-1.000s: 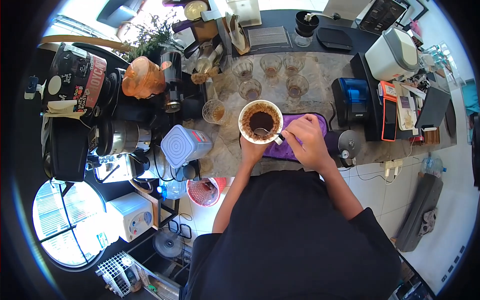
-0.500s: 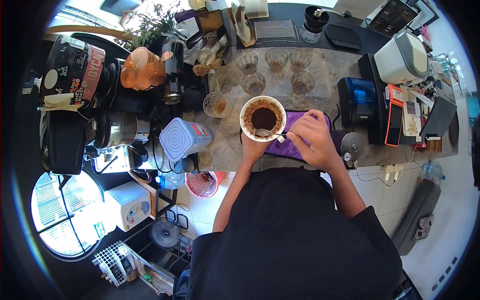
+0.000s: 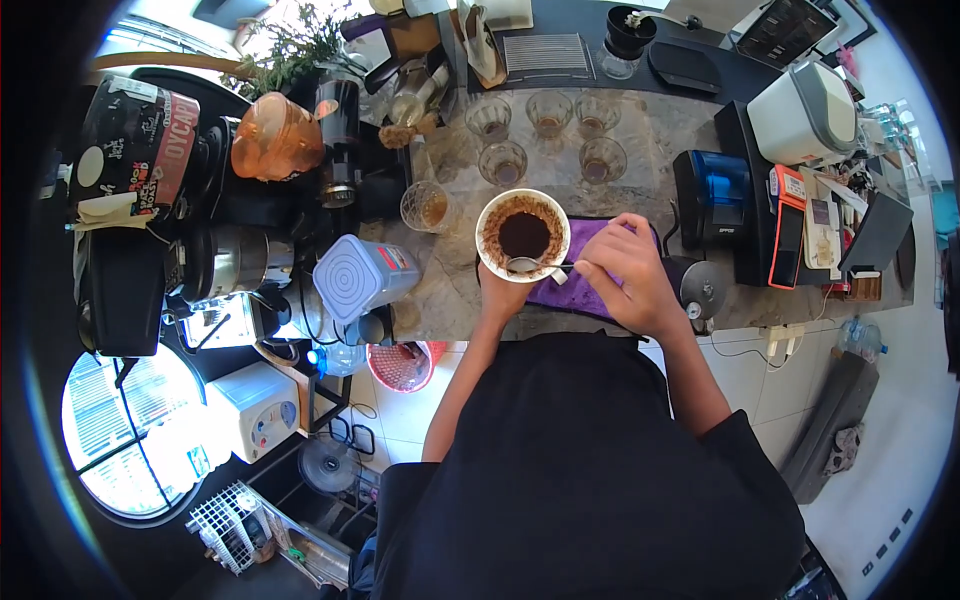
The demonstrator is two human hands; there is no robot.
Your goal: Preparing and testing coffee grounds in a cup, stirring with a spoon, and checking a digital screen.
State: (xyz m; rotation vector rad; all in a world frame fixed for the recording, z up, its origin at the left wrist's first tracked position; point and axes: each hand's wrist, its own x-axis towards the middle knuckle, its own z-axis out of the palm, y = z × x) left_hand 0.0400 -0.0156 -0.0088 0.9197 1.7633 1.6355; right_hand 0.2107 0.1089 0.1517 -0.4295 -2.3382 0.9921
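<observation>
A white cup with dark coffee in it and brown grounds stuck round its inner wall is held up over the counter's near edge. My left hand grips it from below, its fingers mostly hidden beneath the cup. Between the fingertips of my right hand is the handle of a metal spoon. The spoon's bowl rests inside the cup at the near rim. Under my right hand lies a purple cloth.
Several glasses with brown residue stand beyond the cup. Another glass and a lidded plastic container are to the left. A round-lidded kettle sits right of my right hand, near a blue-black printer.
The view has shifted slightly, so the counter things sit a little further left. Both hands keep their hold on the cup and spoon.
</observation>
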